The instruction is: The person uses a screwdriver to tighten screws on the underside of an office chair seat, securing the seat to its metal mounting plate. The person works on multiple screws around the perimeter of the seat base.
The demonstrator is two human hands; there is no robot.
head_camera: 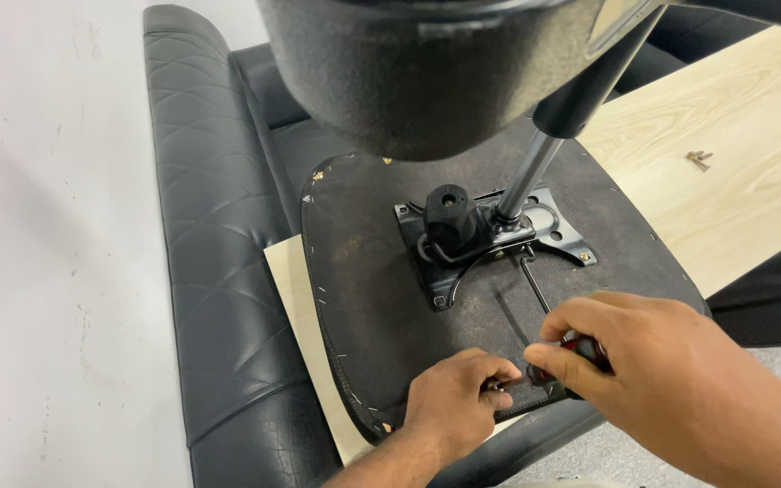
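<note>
While both hands meet at the near edge of an upturned chair seat (381,298), one screwdriver (580,348) is in use.

Right hand (630,348): fingers curled tight round the red-and-black screwdriver handle, wrist angled in from lower right; its thin shaft slants up toward the mounting plate (463,248). Left hand (458,398): fingertips pinched on a small part beside the handle, too small to identify; knuckles up, forearm entering from below. Count: two hands, one screwdriver, one black metal plate screwed to the seat underside, one black knob (449,215), one gas-lift column (535,167) rising to the chair base (409,72). A few loose screws (699,160) lie well apart on a pale wooden board (734,154). Seat rests on a black quilted sofa (201,235); white wall (47,226) at left.
</note>
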